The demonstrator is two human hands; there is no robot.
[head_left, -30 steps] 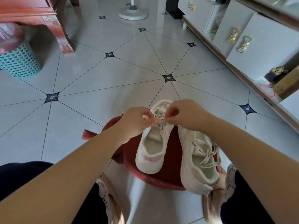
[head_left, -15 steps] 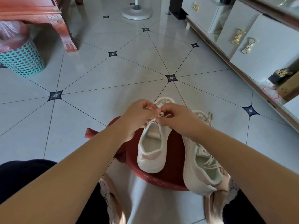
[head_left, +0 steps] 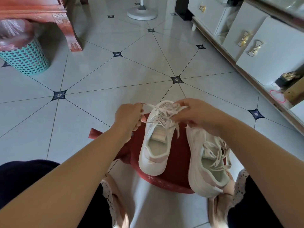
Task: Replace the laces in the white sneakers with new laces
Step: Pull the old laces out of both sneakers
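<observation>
Two white sneakers stand on a red stool [head_left: 176, 155] in front of me. On the left sneaker [head_left: 154, 145] a white printed lace [head_left: 162, 118] crosses the eyelets near the toe. My left hand [head_left: 128, 117] grips one lace end, drawn out to the left of the shoe. My right hand [head_left: 194, 112] pinches the other end over the shoe's right side. The right sneaker [head_left: 207, 160] lies tilted at the stool's right edge, its loose lace [head_left: 217, 155] heaped over the opening.
A teal bin [head_left: 24, 58] with a pink bag stands far left beside a red wooden furniture leg [head_left: 72, 37]. A white fan base [head_left: 142, 13] sits at the back. White cabinets [head_left: 271, 51] line the right side. My knees and feet flank the stool.
My hands were together over the left sneaker's tongue; now they have drawn apart, each pulling a lace end outward to its own side.
</observation>
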